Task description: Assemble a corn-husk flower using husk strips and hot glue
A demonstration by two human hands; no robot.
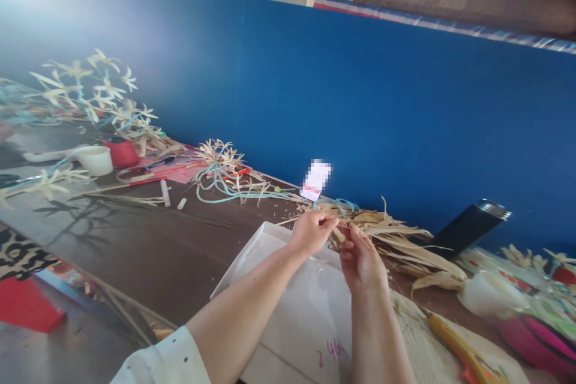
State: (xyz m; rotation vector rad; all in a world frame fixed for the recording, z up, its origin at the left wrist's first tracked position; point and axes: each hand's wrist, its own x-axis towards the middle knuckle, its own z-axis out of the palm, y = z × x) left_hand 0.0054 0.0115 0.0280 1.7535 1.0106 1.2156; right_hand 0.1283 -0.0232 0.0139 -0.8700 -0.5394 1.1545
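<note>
My left hand [314, 233] is pinched closed above the far edge of a white box lid or tray [288, 297]. Facing it, my right hand [363, 259] also pinches, fingertips together. A thin reddish strand [342, 225] runs between the fingertips; its exact kind is too small to make out. Just beyond my hands lies a heap of dry, pale husk-like leaves [396, 234]. The white surface under my forearms bears pink handwritten figures.
A dark bottle [468, 228] leans at the right, near a yellow tool [459, 342] and a pink pouch [535, 339]. Leftward lie pale flowers on blue stems [220, 159], a white cup [95, 159] and a red spool [122, 153]. A blue partition [360, 90] stands behind.
</note>
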